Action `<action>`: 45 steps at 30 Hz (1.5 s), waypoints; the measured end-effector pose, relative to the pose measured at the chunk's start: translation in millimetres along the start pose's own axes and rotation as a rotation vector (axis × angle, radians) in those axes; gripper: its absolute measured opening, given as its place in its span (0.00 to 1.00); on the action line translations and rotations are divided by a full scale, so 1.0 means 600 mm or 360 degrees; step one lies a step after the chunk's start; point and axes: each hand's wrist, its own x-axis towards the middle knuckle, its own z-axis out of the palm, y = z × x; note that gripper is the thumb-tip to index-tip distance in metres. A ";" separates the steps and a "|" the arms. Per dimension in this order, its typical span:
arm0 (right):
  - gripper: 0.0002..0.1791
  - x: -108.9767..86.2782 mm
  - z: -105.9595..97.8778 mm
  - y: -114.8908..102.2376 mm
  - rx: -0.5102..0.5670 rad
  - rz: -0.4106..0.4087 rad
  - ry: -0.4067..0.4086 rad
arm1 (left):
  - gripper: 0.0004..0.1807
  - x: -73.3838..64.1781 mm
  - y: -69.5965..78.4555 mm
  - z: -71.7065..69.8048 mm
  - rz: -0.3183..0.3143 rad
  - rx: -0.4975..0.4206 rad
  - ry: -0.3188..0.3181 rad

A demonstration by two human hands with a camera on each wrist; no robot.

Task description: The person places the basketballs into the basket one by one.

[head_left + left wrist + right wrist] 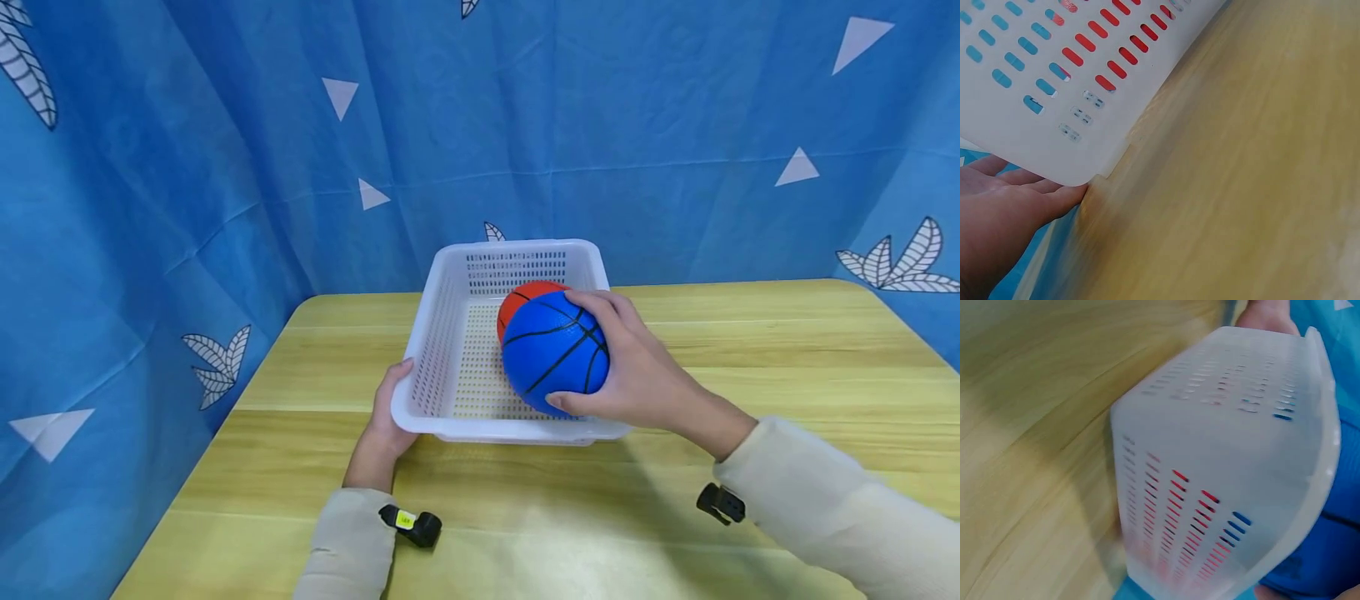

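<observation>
A white plastic basket (512,430) with slotted walls stands on the table. My left hand (388,408) holds its near left corner, with a fingertip showing at the rim. In the left wrist view this hand (1016,200) lies against the corner of the slotted wall. My right hand (637,367) grips a blue ball (551,354) with black basketball lines, fingers over its top and thumb low on its near side. The ball is over the basket's right half. Behind it a red-orange ball (517,302) inside the basket is partly hidden; red shows through the slots.
The wooden table (787,375) extends on both sides of the basket. A blue curtain (637,108) with white triangles and leaves hangs behind it and along the left. Each sleeve has a black strap device (411,525) at the wrist.
</observation>
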 end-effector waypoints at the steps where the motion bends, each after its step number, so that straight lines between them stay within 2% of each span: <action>1: 0.55 0.000 0.002 0.001 -0.0008 -0.0030 0.0016 | 0.33 0.000 0.000 0.001 0.0000 0.0004 0.0004; 6: 0.56 -0.003 0.009 0.008 0.0000 -0.0109 0.0046 | 0.33 0.000 0.001 0.002 0.0003 0.0005 0.0014; 14: 0.55 -0.012 0.018 0.012 -0.0002 -0.0264 0.0012 | 0.32 0.001 -0.002 0.001 0.0013 0.0003 0.0030; 21: 0.48 -0.008 0.018 0.007 0.0036 -0.0147 0.0015 | 0.33 0.002 -0.004 -0.003 -0.0004 -0.0015 0.0035; 28: 0.53 -0.007 0.034 0.012 -0.0119 -0.0251 -0.0038 | 0.32 0.002 -0.004 -0.002 0.0007 -0.0011 0.0040; 33: 0.53 -0.007 0.039 0.016 -0.0099 -0.0170 -0.0093 | 0.32 0.002 -0.001 0.002 0.0009 -0.0006 0.0022; 39: 0.48 -0.010 0.039 0.015 -0.0096 -0.0115 -0.0168 | 0.32 0.002 0.001 0.003 0.0000 -0.0018 0.0012; 45: 0.41 -0.015 0.041 0.018 -0.0096 -0.0151 -0.0176 | 0.32 0.002 -0.002 0.002 -0.0005 -0.0032 0.0049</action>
